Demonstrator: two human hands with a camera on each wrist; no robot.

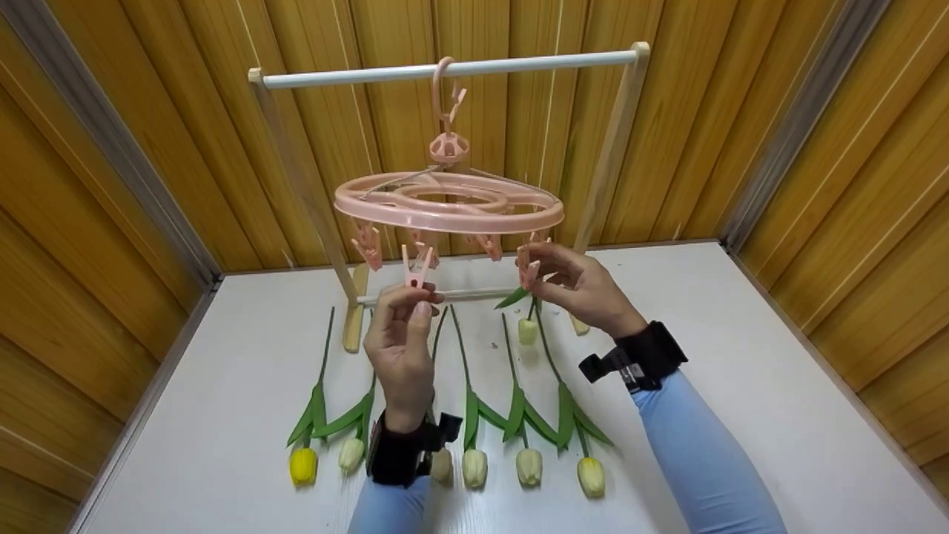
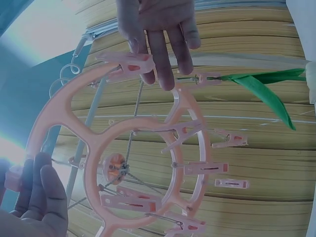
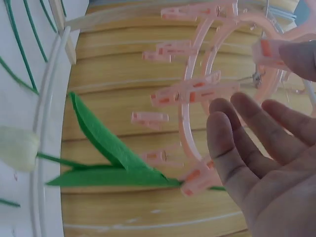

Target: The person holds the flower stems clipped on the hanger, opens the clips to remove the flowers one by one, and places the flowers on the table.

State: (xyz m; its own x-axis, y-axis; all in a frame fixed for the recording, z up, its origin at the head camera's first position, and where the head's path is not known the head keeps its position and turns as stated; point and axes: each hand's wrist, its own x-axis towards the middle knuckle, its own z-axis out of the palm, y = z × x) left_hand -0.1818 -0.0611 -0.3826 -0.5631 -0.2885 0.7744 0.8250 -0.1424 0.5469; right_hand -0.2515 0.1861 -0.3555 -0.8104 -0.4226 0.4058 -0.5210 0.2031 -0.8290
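A pink round clip hanger [image 1: 445,221] hangs from a rack's white bar by its hook. At its front left, my left hand [image 1: 400,356] pinches a pink clothespin [image 1: 417,273], whose handles point up in a V. To the right, my right hand [image 1: 589,293] holds another pink clothespin [image 1: 526,265] at thumb and fingertips; its other fingers are spread in the right wrist view. Just beyond those fingers, one cream tulip [image 1: 527,331] hangs head down by its stem from a clothespin [image 3: 197,180]. In the left wrist view, the left hand [image 2: 37,207] is partly cut off by the edge.
A row of tulips lies on the white table [image 1: 689,415], stems away from me: a yellow tulip [image 1: 302,466] at left, then several cream tulips [image 1: 474,469]. The wooden rack [image 1: 612,159] stands behind. More pink clothespins [image 1: 368,248] dangle from the ring. Wood-look panels enclose the table.
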